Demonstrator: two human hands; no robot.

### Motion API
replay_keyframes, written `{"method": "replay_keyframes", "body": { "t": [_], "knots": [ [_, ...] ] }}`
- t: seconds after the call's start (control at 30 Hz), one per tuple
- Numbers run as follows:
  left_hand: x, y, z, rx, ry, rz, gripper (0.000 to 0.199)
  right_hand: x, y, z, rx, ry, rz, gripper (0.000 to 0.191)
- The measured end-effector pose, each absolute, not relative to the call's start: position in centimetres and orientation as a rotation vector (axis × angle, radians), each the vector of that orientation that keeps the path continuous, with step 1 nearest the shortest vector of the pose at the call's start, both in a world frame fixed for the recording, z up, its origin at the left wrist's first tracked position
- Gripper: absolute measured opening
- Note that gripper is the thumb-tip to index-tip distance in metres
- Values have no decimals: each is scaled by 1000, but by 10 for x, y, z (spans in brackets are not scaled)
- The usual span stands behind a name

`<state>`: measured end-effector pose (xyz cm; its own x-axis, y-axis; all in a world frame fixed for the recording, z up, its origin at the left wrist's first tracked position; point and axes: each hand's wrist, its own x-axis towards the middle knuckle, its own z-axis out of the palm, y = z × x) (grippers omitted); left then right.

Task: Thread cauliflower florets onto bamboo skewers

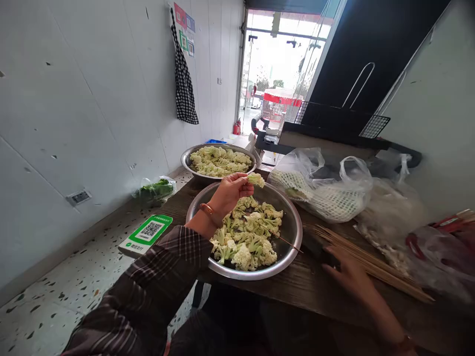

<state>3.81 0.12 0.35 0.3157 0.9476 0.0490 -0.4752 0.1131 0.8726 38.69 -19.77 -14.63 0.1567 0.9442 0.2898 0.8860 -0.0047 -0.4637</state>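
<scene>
My left hand [230,194] is raised over the near metal bowl [295,222], its fingers pinched on a cauliflower floret [257,180]. Below it, many cut cauliflower pieces [256,237] lie in that bowl. A thin skewer [285,242] slants across them, with its tip over the right rim. To the right, my right hand [347,272] hovers low beside a bundle of bamboo skewers [374,262] on the dark wooden table [308,282]. Its thumb and forefinger are apart, and no skewer shows between them.
Behind stands a second metal bowl [187,165] heaped with cauliflower. Plastic bags [330,193] crowd the table's right rear. At left are a green QR-code sign [150,230] and a bag of green vegetables [158,189]. A black grill-like unit [334,131] stands beyond the bags.
</scene>
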Motion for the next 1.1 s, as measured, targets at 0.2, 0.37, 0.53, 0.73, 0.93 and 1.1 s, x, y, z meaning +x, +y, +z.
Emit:
{"method": "replay_keyframes", "body": {
  "t": [0.2,0.37,0.53,0.73,0.93,1.1],
  "knots": [
    [36,2,0,989,569,1154,13,378,-214,-152,-2028,-1854,154,46],
    [39,4,-2,1024,535,1159,10,371,-210,-117,-1977,-1841,111,43],
    [42,1,-4,1089,505,1114,20,329,-186,-63,-1763,-1659,168,46],
    [43,-1,-6,1264,493,1050,23,259,-135,-10,-1476,-1647,188,42],
    [40,-3,-8,1450,500,921,19,212,-79,4,-1232,-1695,250,39],
    [37,-1,-12,1443,515,916,23,205,-75,-7,-1267,-1614,287,33]
  ]
}}
